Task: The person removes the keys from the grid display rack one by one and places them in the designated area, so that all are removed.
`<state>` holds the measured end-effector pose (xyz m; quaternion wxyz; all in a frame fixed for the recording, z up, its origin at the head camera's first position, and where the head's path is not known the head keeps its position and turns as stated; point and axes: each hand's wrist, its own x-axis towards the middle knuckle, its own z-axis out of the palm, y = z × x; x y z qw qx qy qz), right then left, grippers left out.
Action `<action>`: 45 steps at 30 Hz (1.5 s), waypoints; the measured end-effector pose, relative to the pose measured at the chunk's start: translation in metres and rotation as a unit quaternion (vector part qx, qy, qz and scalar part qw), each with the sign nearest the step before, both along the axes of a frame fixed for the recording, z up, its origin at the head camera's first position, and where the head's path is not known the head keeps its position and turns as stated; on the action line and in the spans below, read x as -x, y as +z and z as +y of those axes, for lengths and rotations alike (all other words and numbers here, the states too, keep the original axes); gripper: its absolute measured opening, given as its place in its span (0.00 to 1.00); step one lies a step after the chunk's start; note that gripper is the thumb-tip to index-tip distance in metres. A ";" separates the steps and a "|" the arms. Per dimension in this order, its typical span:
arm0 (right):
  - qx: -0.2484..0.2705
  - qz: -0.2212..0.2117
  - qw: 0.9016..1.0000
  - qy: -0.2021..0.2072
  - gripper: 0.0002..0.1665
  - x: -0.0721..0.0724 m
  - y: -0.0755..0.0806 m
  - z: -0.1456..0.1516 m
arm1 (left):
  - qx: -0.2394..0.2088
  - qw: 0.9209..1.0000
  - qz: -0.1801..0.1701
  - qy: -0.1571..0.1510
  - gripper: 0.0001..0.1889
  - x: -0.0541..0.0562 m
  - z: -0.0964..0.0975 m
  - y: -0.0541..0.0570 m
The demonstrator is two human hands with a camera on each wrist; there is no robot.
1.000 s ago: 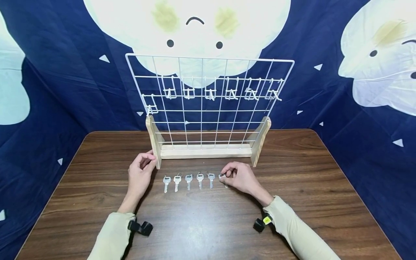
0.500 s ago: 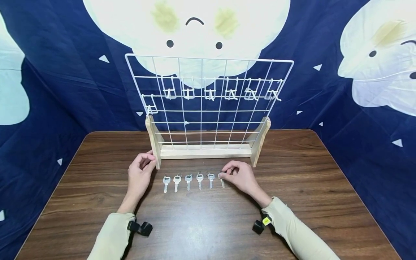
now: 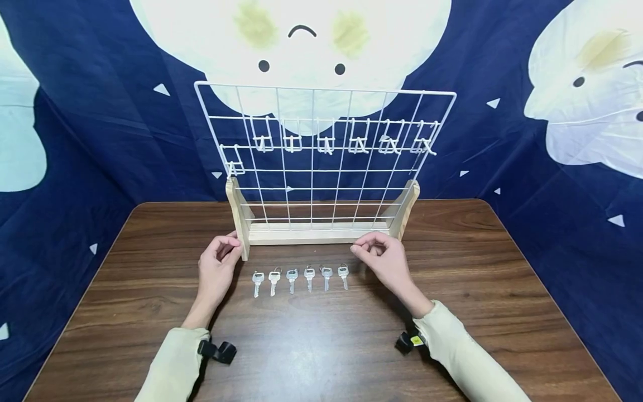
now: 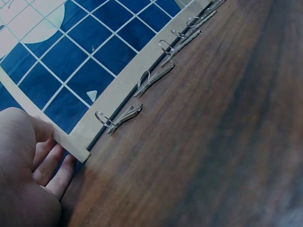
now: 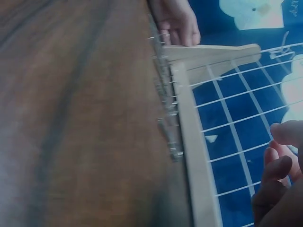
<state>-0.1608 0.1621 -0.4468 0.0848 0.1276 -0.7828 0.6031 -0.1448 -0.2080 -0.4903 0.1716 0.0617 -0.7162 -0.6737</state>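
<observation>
My left hand (image 3: 216, 268) rests against the outer face of the left wooden foot (image 3: 238, 220) of a white wire grid rack (image 3: 311, 170), fingertips touching the wood. No finger shows on the foot's inner side in the right wrist view. My right hand (image 3: 384, 258) is in front of the rack's right foot, loosely curled with nothing visible between thumb and fingers. Several silver keys with rings lie in a row on the table before the rack. The rightmost key (image 3: 343, 277) is nearest the right hand; the leftmost key (image 3: 258, 283) lies closest to the left hand.
Several white hooks hang in a row on the upper grid, among them a middle hook (image 3: 326, 144). A lone hook (image 3: 234, 167) sits lower at the left edge. The brown wood table (image 3: 301, 346) backs onto a blue cloth (image 3: 100, 139) with cloud prints.
My right hand has let go of the rightmost key and moved up and right towards the rack. That key now lies fully visible in the row. The left hand has stayed still.
</observation>
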 end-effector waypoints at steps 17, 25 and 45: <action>0.093 0.106 0.987 -0.082 0.09 0.005 0.068 0.022 | -0.005 1.000 -0.003 0.004 0.07 0.000 0.001 0.000; 0.152 0.170 0.966 -0.124 0.15 0.015 0.097 0.033 | -0.009 1.000 0.001 0.003 0.07 0.001 0.002 0.000; 0.110 0.225 0.942 -0.222 0.19 0.056 0.131 0.042 | 0.001 1.000 -0.008 0.003 0.08 -0.001 0.002 0.002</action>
